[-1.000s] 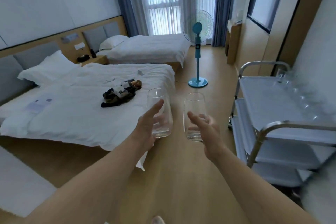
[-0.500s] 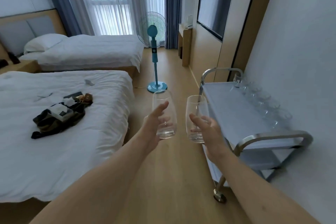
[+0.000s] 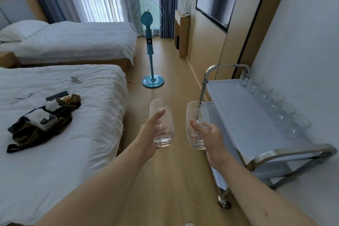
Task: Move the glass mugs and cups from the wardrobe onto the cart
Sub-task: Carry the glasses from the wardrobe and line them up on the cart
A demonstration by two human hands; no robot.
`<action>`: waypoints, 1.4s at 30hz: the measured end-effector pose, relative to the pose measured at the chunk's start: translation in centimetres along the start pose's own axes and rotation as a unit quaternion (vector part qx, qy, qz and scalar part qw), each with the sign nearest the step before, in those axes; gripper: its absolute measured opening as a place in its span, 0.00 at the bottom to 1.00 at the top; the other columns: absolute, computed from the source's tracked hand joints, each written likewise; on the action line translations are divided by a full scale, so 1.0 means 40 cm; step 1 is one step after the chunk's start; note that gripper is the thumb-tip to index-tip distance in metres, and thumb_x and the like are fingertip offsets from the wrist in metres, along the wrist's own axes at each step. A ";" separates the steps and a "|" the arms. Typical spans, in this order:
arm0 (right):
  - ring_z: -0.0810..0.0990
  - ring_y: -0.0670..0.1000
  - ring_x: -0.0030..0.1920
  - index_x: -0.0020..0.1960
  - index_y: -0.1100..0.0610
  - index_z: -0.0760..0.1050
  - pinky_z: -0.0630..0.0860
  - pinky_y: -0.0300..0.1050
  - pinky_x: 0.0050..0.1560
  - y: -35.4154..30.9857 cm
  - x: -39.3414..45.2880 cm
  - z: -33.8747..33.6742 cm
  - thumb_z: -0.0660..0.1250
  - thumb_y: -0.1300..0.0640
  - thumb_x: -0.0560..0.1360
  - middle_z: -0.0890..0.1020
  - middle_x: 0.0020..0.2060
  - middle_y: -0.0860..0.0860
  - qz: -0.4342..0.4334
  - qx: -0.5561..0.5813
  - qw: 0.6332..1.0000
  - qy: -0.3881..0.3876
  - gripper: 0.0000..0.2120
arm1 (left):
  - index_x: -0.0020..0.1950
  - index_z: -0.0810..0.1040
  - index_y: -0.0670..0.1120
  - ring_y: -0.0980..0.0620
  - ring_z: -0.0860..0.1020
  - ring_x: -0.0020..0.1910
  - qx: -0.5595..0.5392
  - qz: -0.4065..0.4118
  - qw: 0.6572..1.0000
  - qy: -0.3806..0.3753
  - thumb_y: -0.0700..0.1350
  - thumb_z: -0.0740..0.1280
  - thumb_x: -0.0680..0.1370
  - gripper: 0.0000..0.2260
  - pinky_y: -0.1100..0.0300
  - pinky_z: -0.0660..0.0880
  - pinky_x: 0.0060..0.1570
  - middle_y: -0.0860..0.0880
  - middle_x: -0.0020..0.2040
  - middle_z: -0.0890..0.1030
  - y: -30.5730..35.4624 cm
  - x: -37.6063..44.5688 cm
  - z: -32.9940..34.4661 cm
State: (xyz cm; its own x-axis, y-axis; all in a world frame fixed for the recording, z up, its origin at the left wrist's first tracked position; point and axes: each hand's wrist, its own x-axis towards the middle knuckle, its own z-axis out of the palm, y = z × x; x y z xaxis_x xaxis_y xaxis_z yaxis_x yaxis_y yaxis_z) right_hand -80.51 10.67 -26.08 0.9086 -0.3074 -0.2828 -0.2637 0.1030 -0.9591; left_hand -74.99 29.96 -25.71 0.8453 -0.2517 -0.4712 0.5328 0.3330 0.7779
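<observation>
Hands [image 3: 149, 134] [image 3: 211, 135] gripping tumblers [image 3: 161, 123] [image 3: 195, 124] — beside cart [image 3: 244, 115]

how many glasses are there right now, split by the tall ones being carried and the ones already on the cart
Tall glasses carried: 2, one in the left hand at, one in the right hand at
Glass mugs and cups in a row on the cart top shelf, starting at: about 7, hard to separate
Total: about 9

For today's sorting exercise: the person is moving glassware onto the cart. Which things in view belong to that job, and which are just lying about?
Belongs to the job:
left hand holding a tall glass
right hand holding a second tall glass
steel cart
row of glass cups on its top shelf

Just lying about:
blue standing fan
two beds
dark clothes pile
</observation>
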 end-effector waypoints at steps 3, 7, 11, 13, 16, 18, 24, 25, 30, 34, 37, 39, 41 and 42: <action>0.87 0.54 0.47 0.67 0.62 0.74 0.80 0.63 0.59 -0.017 0.094 0.018 0.80 0.35 0.59 0.85 0.54 0.56 0.004 -0.001 1.000 -0.009 0.46 | 0.66 0.72 0.42 0.47 0.84 0.37 -0.010 -0.003 1.000 0.003 0.59 0.80 0.67 0.37 0.51 0.80 0.41 0.44 0.47 0.82 0.032 0.069 0.007; 0.87 0.53 0.46 0.67 0.61 0.75 0.81 0.62 0.58 -0.055 0.247 0.047 0.81 0.38 0.62 0.84 0.55 0.55 0.003 0.007 1.000 -0.028 0.42 | 0.65 0.72 0.42 0.49 0.81 0.33 0.001 0.011 1.000 -0.008 0.60 0.80 0.66 0.36 0.52 0.79 0.40 0.47 0.38 0.81 0.105 0.189 0.019; 0.87 0.53 0.47 0.67 0.59 0.74 0.81 0.60 0.58 -0.115 0.414 0.067 0.81 0.41 0.64 0.84 0.54 0.54 0.000 0.021 0.999 -0.043 0.39 | 0.60 0.74 0.43 0.48 0.80 0.35 0.020 0.014 1.000 0.014 0.61 0.81 0.63 0.35 0.52 0.80 0.42 0.44 0.43 0.79 0.196 0.321 0.052; 0.87 0.54 0.47 0.67 0.59 0.74 0.81 0.59 0.59 -0.153 0.496 0.074 0.80 0.40 0.61 0.85 0.54 0.54 -0.003 0.028 0.998 -0.048 0.41 | 0.63 0.72 0.43 0.48 0.80 0.37 0.024 0.020 0.999 0.028 0.61 0.81 0.64 0.37 0.52 0.81 0.42 0.44 0.44 0.79 0.243 0.391 0.075; 0.87 0.53 0.46 0.66 0.59 0.75 0.82 0.55 0.55 -0.192 0.602 0.080 0.79 0.39 0.58 0.85 0.53 0.54 -0.006 0.042 0.998 -0.055 0.42 | 0.64 0.72 0.44 0.45 0.82 0.45 0.044 0.020 0.997 0.053 0.62 0.80 0.64 0.37 0.49 0.82 0.48 0.41 0.52 0.80 0.293 0.482 0.107; 0.87 0.53 0.45 0.66 0.59 0.76 0.82 0.53 0.50 -0.206 0.663 0.079 0.79 0.38 0.58 0.85 0.53 0.54 -0.007 0.048 0.997 -0.055 0.43 | 0.65 0.71 0.44 0.45 0.81 0.45 0.053 0.021 0.997 0.056 0.63 0.80 0.64 0.38 0.50 0.82 0.46 0.41 0.53 0.80 0.312 0.537 0.129; 0.86 0.53 0.47 0.62 0.56 0.77 0.80 0.46 0.43 -0.208 0.811 0.070 0.77 0.38 0.59 0.86 0.50 0.53 -0.005 0.056 0.998 -0.043 0.37 | 0.70 0.69 0.41 0.46 0.82 0.41 0.042 0.009 0.998 0.045 0.61 0.80 0.64 0.43 0.52 0.79 0.41 0.41 0.50 0.80 0.336 0.681 0.175; 0.86 0.54 0.48 0.62 0.56 0.77 0.81 0.48 0.46 -0.207 0.831 0.068 0.77 0.38 0.59 0.86 0.50 0.52 -0.003 0.057 0.998 -0.037 0.36 | 0.73 0.68 0.41 0.47 0.81 0.39 0.042 0.007 0.998 0.038 0.61 0.80 0.66 0.44 0.52 0.78 0.41 0.43 0.48 0.79 0.340 0.705 0.179; 0.86 0.55 0.49 0.59 0.55 0.79 0.81 0.60 0.56 -0.185 0.939 0.073 0.77 0.38 0.60 0.85 0.52 0.54 0.009 0.066 0.998 0.000 0.32 | 0.77 0.64 0.37 0.51 0.76 0.31 0.045 -0.029 0.999 -0.004 0.59 0.76 0.71 0.43 0.53 0.75 0.40 0.47 0.38 0.73 0.367 0.844 0.194; 0.85 0.59 0.50 0.52 0.54 0.81 0.81 0.66 0.55 -0.154 1.033 0.098 0.79 0.41 0.61 0.86 0.50 0.56 0.032 0.087 0.994 0.051 0.26 | 0.60 0.71 0.40 0.51 0.69 0.33 0.044 -0.063 0.997 -0.029 0.57 0.76 0.71 0.29 0.52 0.71 0.42 0.47 0.41 0.69 0.375 0.969 0.190; 0.86 0.59 0.50 0.50 0.55 0.82 0.81 0.64 0.54 -0.136 1.105 0.132 0.79 0.41 0.60 0.86 0.48 0.56 0.043 0.100 0.989 0.103 0.25 | 0.56 0.73 0.43 0.50 0.72 0.33 0.080 -0.093 0.992 -0.037 0.57 0.77 0.71 0.24 0.51 0.73 0.44 0.47 0.41 0.71 0.397 1.075 0.170; 0.85 0.59 0.45 0.47 0.57 0.82 0.83 0.59 0.48 -0.125 1.142 0.156 0.79 0.42 0.61 0.86 0.43 0.55 0.055 0.110 0.983 0.136 0.23 | 0.52 0.72 0.45 0.51 0.70 0.31 0.084 -0.119 0.987 -0.067 0.56 0.78 0.70 0.22 0.54 0.71 0.39 0.48 0.38 0.69 0.427 1.145 0.154; 0.83 0.54 0.37 0.44 0.57 0.82 0.78 0.49 0.38 -0.117 1.167 0.182 0.79 0.44 0.62 0.83 0.36 0.53 0.073 0.122 0.977 0.158 0.20 | 0.53 0.73 0.45 0.50 0.70 0.32 0.109 -0.140 0.981 -0.080 0.56 0.79 0.69 0.24 0.55 0.71 0.37 0.48 0.39 0.69 0.458 1.209 0.136; 0.81 0.52 0.34 0.43 0.57 0.82 0.76 0.46 0.36 -0.110 1.182 0.193 0.79 0.45 0.63 0.82 0.35 0.52 0.076 0.128 0.975 0.167 0.18 | 0.54 0.73 0.45 0.50 0.70 0.33 0.126 -0.148 0.977 -0.086 0.57 0.79 0.68 0.25 0.55 0.71 0.37 0.48 0.40 0.69 0.470 1.243 0.125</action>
State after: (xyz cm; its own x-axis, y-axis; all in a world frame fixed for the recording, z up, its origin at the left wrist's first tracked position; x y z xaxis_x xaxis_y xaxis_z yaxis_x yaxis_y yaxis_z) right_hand -33.89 2.99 -35.15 0.6973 -0.5571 -0.4510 -0.2590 0.3909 -0.8833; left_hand -23.15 19.16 -32.43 0.6255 -0.4594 -0.6306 0.7078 -0.0059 0.7064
